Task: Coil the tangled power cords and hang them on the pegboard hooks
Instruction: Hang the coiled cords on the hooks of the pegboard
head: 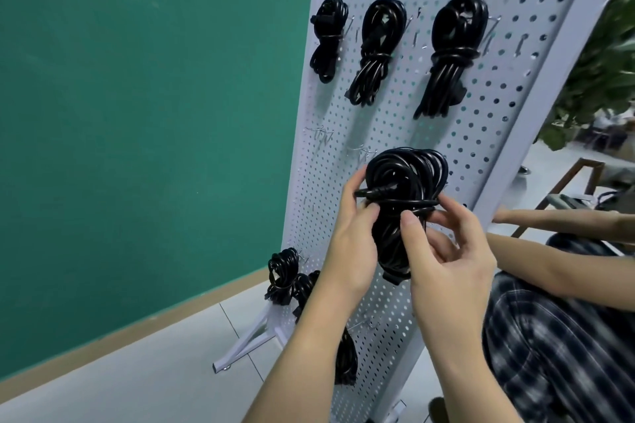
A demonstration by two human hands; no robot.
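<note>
- Left hand (347, 237) and right hand (443, 251) both grip the coil (402, 203) at its wrapped waist
- Coil hangs upright; empty hooks (360, 151) sit just up-left on the pegboard (481, 96)

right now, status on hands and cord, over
Left hand and right hand both grip black coiled power cord. Held against white pegboard, not yet hooked. Nothing blocking.

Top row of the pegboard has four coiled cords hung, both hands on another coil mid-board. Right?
Not quite. The head view shows three coiled cords on the top row, not four. The rest holds: left hand and right hand both grip another coil in front of the pegboard at mid-height.
</note>
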